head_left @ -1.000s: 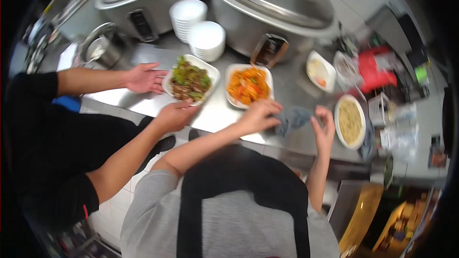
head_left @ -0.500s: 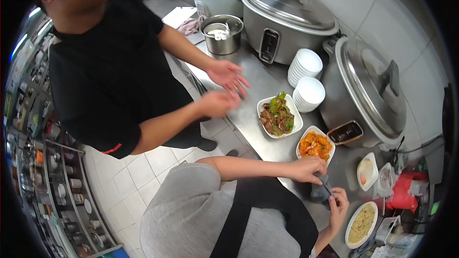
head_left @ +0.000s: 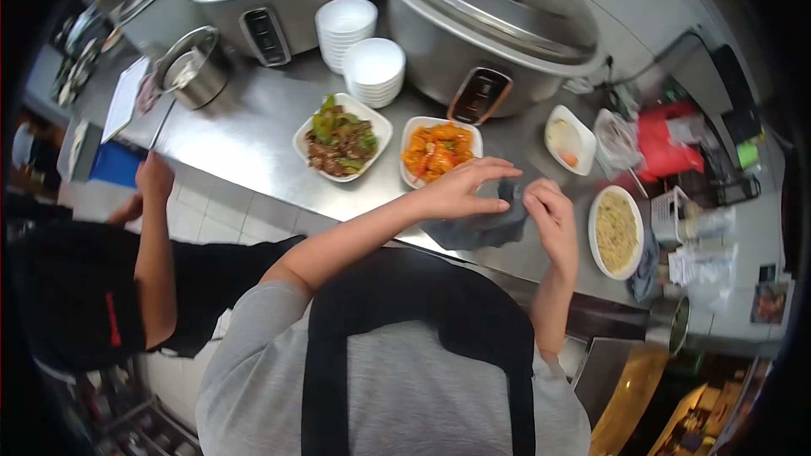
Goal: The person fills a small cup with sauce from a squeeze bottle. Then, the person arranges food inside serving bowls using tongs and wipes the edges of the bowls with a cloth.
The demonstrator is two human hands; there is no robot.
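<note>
A dark grey cloth (head_left: pixel 481 230) lies bunched at the counter's front edge. Over it, my left hand (head_left: pixel 470 190) is open, thumb and fingers apart, just in front of the bowl of orange saucy food (head_left: pixel 437 150). My right hand (head_left: pixel 553 213) has its fingers curled into a pinch at the cloth's right end; its fingertips are partly hidden. Left of the orange dish stands a square white bowl of meat and green peppers (head_left: pixel 342 139). To the right of my right hand is an oval dish of fried rice or noodles (head_left: pixel 617 232).
Large rice cookers (head_left: pixel 481 21) line the back, with stacked white bowls (head_left: pixel 374 72) before them. A small white dish (head_left: pixel 570 140) and a red bag (head_left: pixel 667 143) sit at right. A co-worker's hand (head_left: pixel 155 176) is at the counter's left end, near a metal pot (head_left: pixel 193 67).
The view has swung right. My left hand has opened off the cloth, which now lies more spread out. The co-worker has turned away toward the counter's left end.
</note>
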